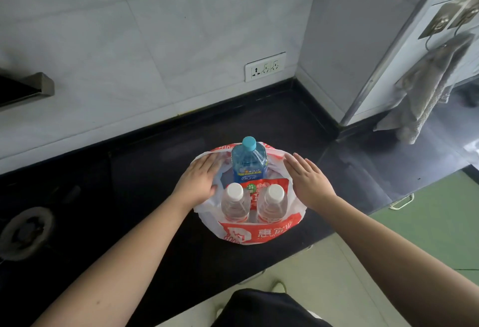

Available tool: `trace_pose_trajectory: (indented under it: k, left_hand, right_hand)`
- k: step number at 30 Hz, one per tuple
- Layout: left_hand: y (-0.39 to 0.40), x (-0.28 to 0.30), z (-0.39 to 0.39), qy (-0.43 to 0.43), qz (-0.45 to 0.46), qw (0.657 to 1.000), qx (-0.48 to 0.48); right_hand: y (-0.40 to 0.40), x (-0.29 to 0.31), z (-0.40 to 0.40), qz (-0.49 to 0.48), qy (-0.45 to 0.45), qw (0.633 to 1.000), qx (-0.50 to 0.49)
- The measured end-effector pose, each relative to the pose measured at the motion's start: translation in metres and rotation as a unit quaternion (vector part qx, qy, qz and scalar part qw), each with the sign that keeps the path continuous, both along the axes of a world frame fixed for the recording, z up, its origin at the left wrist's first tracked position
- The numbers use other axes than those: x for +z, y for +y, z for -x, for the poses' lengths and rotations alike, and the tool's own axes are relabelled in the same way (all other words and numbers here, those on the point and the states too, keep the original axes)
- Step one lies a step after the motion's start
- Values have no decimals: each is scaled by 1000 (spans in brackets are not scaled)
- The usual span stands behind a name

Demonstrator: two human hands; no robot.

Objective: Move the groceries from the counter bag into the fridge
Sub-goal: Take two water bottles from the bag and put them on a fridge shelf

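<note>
Groceries sit in a white and red plastic bag [259,232] on the black desk [129,197], a little below the middle of the frame. We see three bottles standing upright inside it: a blue bottle [249,162] with a light blue cap at the back, and two clear bottles with white caps in front, the left clear bottle [234,203] and the right clear bottle [271,203] side by side, with a red packet [261,189] between them and the blue one. Our left hand [199,181] lies flat on the bag's left rim, its grip open, fingers straight and holding nothing. Our right hand [309,180] is at the bag's right rim, likewise open with straight fingers; whether it touches the plastic we cannot tell. At middle right of the frame a white socket [265,67] sits in the tiled wall [129,41]. In the upper right a grey cloth [425,93] hangs from a hook. At lower left a round burner [26,232] shows on the desk.
</note>
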State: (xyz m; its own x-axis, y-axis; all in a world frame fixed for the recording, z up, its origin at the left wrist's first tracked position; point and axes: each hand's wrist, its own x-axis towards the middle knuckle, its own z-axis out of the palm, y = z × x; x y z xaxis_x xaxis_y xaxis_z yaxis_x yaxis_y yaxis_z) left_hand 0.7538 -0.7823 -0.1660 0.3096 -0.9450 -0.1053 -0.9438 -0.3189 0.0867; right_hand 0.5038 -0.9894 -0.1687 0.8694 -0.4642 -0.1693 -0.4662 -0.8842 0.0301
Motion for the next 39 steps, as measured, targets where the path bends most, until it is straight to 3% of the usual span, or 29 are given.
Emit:
trace_pose_trajectory:
  k: [10, 18, 22, 26, 32, 39]
  left_hand:
    - [15, -46, 5, 67, -39, 997, 27]
    - [53, -43, 38, 76, 4, 995, 64]
    - [63, -37, 56, 122, 11, 988, 98]
    - [64, -27, 58, 118, 69, 986, 98]
    - [41, 1, 62, 280, 108, 939, 170]
    - [31, 9, 66, 382, 103, 893, 216]
  right_hand:
    - [-10, -35, 17, -17, 94, 995, 10]
    - [21, -37, 43, -42, -41, 998, -5]
    - [37, -44, 63, -72, -57, 996, -3]
    - [45, -45, 71, -65, -126, 989, -33]
    - [53, -6, 44, -166, -243, 941, -164]
    - [55, 11, 24, -314, -204, 910, -180]
